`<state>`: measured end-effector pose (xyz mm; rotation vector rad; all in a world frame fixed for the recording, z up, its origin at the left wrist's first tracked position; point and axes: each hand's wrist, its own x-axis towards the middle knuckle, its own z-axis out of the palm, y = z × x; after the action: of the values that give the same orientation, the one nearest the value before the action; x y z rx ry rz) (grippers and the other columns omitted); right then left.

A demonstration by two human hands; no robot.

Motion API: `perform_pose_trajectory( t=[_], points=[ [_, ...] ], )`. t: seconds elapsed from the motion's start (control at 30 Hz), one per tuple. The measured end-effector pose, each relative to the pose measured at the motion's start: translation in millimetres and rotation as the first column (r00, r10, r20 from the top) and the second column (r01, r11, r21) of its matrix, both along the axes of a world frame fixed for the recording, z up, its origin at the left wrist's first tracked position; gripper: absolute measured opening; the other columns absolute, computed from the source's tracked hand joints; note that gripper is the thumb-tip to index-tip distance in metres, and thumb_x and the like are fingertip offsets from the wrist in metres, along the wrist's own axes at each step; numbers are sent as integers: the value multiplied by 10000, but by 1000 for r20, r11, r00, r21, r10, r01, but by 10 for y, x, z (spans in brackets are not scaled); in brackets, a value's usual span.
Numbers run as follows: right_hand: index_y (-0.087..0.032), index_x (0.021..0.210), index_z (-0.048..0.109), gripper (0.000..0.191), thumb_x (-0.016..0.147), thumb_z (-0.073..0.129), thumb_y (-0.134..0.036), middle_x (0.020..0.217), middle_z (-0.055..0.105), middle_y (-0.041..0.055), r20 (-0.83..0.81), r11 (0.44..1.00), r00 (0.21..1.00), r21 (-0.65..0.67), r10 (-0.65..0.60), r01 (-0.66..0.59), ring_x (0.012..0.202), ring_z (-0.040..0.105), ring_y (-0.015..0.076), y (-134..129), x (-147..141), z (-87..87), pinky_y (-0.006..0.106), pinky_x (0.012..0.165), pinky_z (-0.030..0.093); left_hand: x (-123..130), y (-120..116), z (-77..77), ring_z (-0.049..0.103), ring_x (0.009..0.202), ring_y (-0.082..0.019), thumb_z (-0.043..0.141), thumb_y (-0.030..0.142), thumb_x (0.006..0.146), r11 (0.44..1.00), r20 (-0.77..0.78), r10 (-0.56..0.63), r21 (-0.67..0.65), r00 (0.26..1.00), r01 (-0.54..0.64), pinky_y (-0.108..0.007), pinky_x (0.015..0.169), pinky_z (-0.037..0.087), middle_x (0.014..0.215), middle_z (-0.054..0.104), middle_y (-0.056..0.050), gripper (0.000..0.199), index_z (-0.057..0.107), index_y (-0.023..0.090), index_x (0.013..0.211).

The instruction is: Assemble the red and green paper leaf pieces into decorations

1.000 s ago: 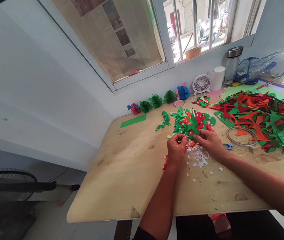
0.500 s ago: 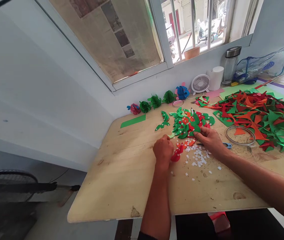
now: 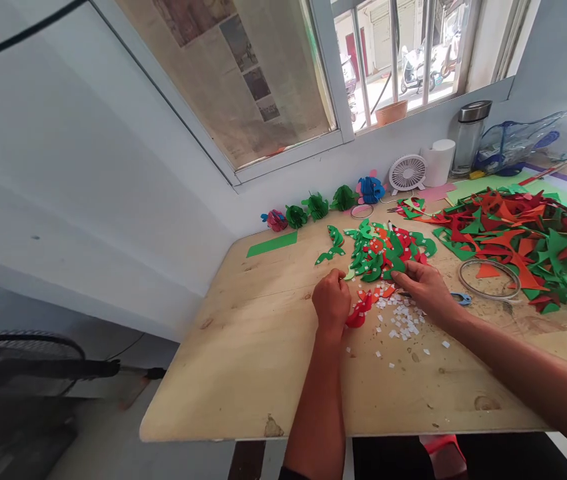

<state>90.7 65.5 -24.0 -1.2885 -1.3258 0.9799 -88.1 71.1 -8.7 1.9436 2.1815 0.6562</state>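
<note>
My right hand [image 3: 424, 285] has thumb and fingers pinched on a green paper cutout [image 3: 397, 265] at the front of the pile. My left hand [image 3: 331, 300] is closed just left of it; its fingertips face away from me, so what they hold, if anything, is hidden. By its knuckles lies a pale green paper piece [image 3: 350, 274]. Red paper cutouts [image 3: 359, 313] with white squares lie against its right side. Small white paper squares [image 3: 406, 319] are scattered between my forearms. Blue-handled scissors [image 3: 461, 299] lie partly beneath my right hand.
A large heap of red and green paper scraps [image 3: 528, 233] covers the right side, with a tape ring [image 3: 489, 279] before it. Folded paper ornaments [image 3: 317, 206], a small white fan [image 3: 408, 173] and a glass bottle [image 3: 468, 140] line the wall. A green strip [image 3: 272, 244] lies left.
The whole view has shifted slightly, so everything sits a little lower and further right. Both hands keep nearly the same place and pose over the table.
</note>
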Motion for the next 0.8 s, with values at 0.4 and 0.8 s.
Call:
perform_pose_trajectory(
  t=[0.4, 0.8],
  points=[
    [-188, 579, 474, 319, 699, 574, -467, 495, 419, -43, -43, 999, 999, -33, 26, -27, 462, 349, 93, -12, -28, 35, 231, 435, 261, 26, 93, -149, 616, 878, -189, 469, 153, 803, 994, 217, -77, 87, 973, 59, -280, 782, 422, 961, 693, -58, 270, 652, 213, 994],
    [-207, 531, 387, 314, 697, 533, -430, 473, 328, -56, 19, 1000, 1000, 20, -16, 16, 451, 286, 84, 6, -38, 42, 234, 428, 207, 157, 262, -167, 620, 815, -207, 503, 231, 800, 990, 166, -139, 10, 976, 139, -288, 720, 407, 844, 700, -65, 181, 683, 219, 811]
  ],
)
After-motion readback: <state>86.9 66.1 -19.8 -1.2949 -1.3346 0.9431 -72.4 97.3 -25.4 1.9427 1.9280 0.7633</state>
